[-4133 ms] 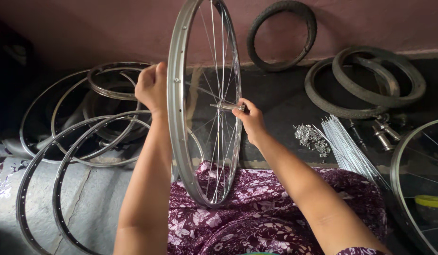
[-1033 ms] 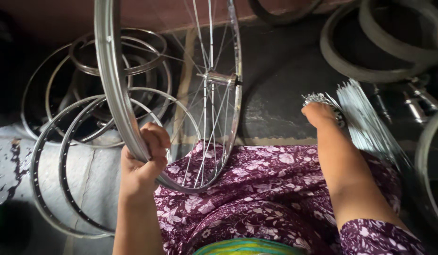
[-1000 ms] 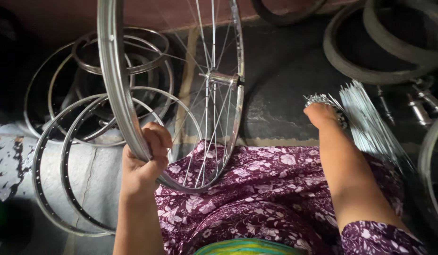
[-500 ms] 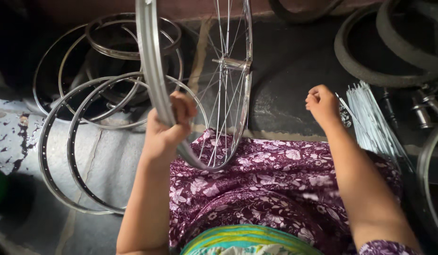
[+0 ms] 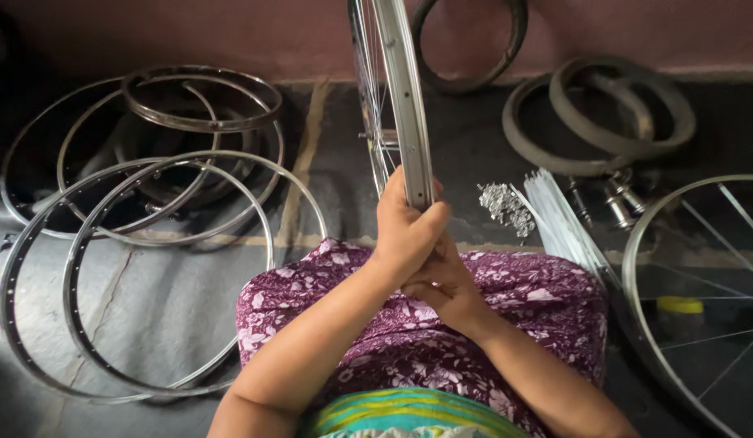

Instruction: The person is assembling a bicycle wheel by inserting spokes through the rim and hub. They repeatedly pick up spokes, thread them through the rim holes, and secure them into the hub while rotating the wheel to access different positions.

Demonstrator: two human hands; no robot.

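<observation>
upright, both hands' fingers close on the spoked wheel's smooth curved steel rim.

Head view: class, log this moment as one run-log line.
left hand: grips wheel rim, upright, edge-on | right hand: under left hand, contents hidden | spokes bundle: on floor, right

The right hand has left the spoke bundle and joined the left hand at the wheel, now edge-on.
</observation>
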